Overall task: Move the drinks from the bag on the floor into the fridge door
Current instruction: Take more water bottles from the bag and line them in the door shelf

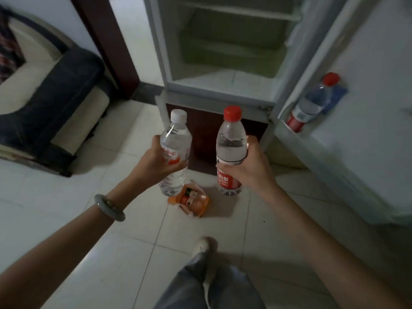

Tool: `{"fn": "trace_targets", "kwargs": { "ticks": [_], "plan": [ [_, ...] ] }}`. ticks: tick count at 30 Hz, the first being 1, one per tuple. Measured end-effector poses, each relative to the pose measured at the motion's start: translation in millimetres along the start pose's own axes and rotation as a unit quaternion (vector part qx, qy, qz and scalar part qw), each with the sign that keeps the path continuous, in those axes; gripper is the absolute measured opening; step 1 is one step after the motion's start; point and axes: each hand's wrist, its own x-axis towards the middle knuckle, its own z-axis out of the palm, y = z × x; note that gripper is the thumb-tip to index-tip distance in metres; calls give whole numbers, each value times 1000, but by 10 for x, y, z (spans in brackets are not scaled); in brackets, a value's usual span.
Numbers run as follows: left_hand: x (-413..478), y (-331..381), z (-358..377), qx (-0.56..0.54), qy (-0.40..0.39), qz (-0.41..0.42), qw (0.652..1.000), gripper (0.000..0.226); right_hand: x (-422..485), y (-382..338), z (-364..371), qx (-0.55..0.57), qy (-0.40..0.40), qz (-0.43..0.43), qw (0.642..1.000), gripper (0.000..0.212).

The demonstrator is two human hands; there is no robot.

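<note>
1. Nearest the camera, the person's leg and shoe (pixel 204 245) stood on the tiled floor (pixel 66 208), both forearms reaching forward.
2. The left hand (pixel 153 162) was wrapped around the white-capped bottle (pixel 175 152), held upright and tilted slightly; a bangle (pixel 109 207) sat on that wrist.
3. The right hand (pixel 249 168) was closed around the waist of the red-capped bottle (pixel 230 150), also upright.
4. Below and between the two bottles, the orange bag (pixel 189 201) lay on the floor with at least one more drink visible inside.
5. Farther off to the right, the open fridge door (pixel 367 108) already carried one red-capped bottle in its shelf (pixel 312 103), leaning against the door.
6. The step in hand looked like carrying both bottles to that shelf. It would go best one bottle at a time, base first, lowered behind the rail beside the stored bottle, and let go only once it stood firm.
7. Farthest, the fridge interior (pixel 223 52) stood bare.
</note>
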Motion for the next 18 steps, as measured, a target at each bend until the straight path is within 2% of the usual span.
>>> {"fn": "trace_targets", "kwargs": {
  "ticks": [4, 8, 18],
  "plan": [
    [174, 494, 203, 16, -103, 102, 989, 77, -259, -28, -414, 18, 67, 10, 998, 68],
    [442, 981, 432, -38, -189, 158, 968, 74, -505, -53, -839, 16, 144, 23, 989, 65],
    [975, 1988, 1038, -63, -206, 300, 929, 65, -709, 16, -1455, -5, 348, 59, 936, 65]
  ]
}}
